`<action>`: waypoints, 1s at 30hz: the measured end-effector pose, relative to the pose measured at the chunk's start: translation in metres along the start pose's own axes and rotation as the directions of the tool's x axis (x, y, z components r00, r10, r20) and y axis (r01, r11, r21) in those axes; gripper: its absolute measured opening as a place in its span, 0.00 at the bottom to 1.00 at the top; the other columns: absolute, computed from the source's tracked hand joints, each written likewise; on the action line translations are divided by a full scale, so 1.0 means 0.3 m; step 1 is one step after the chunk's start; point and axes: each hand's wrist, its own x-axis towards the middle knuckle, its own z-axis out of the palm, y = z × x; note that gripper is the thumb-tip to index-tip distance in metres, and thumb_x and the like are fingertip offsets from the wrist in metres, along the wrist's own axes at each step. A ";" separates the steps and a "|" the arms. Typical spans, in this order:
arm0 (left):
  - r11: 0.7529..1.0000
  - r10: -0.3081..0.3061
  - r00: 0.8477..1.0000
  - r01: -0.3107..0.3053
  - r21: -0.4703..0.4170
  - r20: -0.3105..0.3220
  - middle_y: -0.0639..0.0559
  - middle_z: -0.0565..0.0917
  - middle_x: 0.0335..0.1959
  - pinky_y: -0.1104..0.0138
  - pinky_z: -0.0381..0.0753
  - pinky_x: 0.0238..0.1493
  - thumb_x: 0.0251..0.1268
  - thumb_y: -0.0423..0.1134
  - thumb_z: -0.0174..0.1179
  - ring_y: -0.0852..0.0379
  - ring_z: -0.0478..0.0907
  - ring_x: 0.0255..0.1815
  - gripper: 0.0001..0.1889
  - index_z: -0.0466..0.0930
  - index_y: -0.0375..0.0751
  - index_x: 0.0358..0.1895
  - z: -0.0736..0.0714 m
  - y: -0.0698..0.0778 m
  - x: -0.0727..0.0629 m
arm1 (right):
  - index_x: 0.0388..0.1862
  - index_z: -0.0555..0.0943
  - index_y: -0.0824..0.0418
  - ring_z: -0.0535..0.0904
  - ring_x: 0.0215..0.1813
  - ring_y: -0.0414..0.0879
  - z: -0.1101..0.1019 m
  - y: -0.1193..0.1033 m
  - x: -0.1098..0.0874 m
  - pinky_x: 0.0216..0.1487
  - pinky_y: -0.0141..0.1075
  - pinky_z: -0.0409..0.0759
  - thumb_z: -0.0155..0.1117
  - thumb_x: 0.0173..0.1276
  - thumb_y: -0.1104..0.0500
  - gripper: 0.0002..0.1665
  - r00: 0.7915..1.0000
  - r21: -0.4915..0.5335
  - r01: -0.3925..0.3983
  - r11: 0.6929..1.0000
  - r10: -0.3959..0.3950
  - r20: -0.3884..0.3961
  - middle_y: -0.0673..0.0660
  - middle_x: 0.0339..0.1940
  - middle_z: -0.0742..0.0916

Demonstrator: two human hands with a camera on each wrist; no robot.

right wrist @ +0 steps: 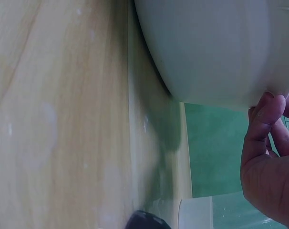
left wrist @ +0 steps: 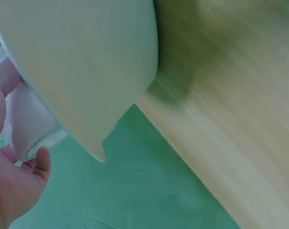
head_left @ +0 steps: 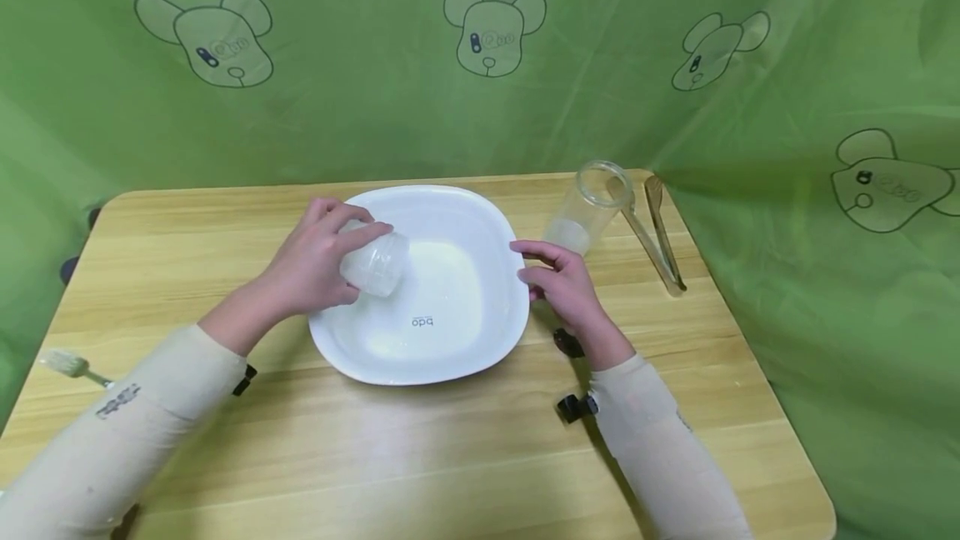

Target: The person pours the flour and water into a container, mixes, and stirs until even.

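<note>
A white basin (head_left: pixel 442 348) with a small printed mark inside stands on the wooden table. Over its left side my left hand (head_left: pixel 322 261) grips a clear, ribbed jar (head_left: pixel 378 265), which is tilted toward the basin's middle. In the left wrist view the basin's wall partly hides this jar (left wrist: pixel 35 119). My right hand (head_left: pixel 558 282) pinches the basin's right rim between thumb and fingers. Seen from the right wrist, the fingertips (right wrist: pixel 273 105) press on the outside of the wall just below the rim.
Behind my right hand stands a tall clear glass (head_left: pixel 592 211) with something whitish at its bottom. Gold-coloured tongs (head_left: pixel 660 240) lie to its right. At the table's left edge lies a brush (head_left: pixel 71 363) with pale bristles. A green curtain (head_left: pixel 360 107) hangs close behind the table.
</note>
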 end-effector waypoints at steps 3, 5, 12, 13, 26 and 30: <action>1.000 0.006 1.000 -0.006 0.011 0.010 0.42 0.75 0.57 0.47 0.74 0.53 0.27 0.33 0.79 0.37 0.62 0.58 0.44 0.81 0.47 0.62 0.007 0.000 0.001 | 0.59 0.81 0.67 0.81 0.28 0.43 0.000 0.002 0.000 0.23 0.31 0.82 0.62 0.63 0.72 0.23 1.000 -0.001 0.005 1.000 -0.005 0.001 0.64 0.55 0.82; 1.000 0.003 1.000 -0.003 0.016 0.011 0.42 0.75 0.58 0.47 0.73 0.53 0.27 0.32 0.78 0.36 0.62 0.58 0.44 0.81 0.47 0.62 0.008 0.002 0.003 | 0.59 0.81 0.68 0.81 0.28 0.43 0.000 0.003 -0.002 0.23 0.31 0.82 0.62 0.63 0.72 0.23 1.000 0.001 0.005 1.000 -0.005 0.002 0.64 0.56 0.82; 1.000 0.002 1.000 -0.002 -0.008 0.017 0.41 0.72 0.59 0.48 0.75 0.53 0.28 0.28 0.76 0.37 0.63 0.59 0.44 0.80 0.45 0.63 0.011 0.009 0.009 | 0.59 0.80 0.69 0.80 0.27 0.43 0.001 0.004 -0.004 0.23 0.30 0.81 0.62 0.64 0.72 0.23 1.000 0.003 0.000 1.000 0.000 -0.002 0.65 0.57 0.82; 1.000 -0.002 1.000 0.003 -0.021 0.019 0.41 0.72 0.59 0.48 0.77 0.52 0.28 0.28 0.76 0.38 0.63 0.59 0.44 0.79 0.45 0.63 0.011 0.012 0.010 | 0.59 0.80 0.69 0.80 0.27 0.43 0.001 0.004 -0.004 0.23 0.30 0.82 0.62 0.64 0.72 0.23 1.000 0.004 0.000 1.000 0.000 -0.003 0.65 0.57 0.82; 1.000 0.002 0.999 -0.002 0.002 0.034 0.42 0.71 0.60 0.50 0.83 0.38 0.31 0.26 0.74 0.38 0.62 0.61 0.44 0.78 0.47 0.64 0.016 0.026 0.024 | 0.60 0.80 0.69 0.80 0.28 0.43 0.003 -0.005 -0.005 0.23 0.30 0.81 0.61 0.64 0.73 0.23 1.000 0.012 -0.003 1.000 0.003 -0.001 0.65 0.57 0.82; 1.000 0.019 0.999 -0.019 -0.003 0.029 0.41 0.71 0.60 0.50 0.83 0.37 0.31 0.25 0.73 0.37 0.63 0.60 0.43 0.78 0.46 0.64 0.014 0.034 0.029 | 0.60 0.80 0.69 0.80 0.28 0.43 0.003 -0.002 -0.005 0.23 0.30 0.82 0.61 0.64 0.73 0.23 1.000 0.009 -0.003 1.000 0.003 -0.001 0.65 0.57 0.82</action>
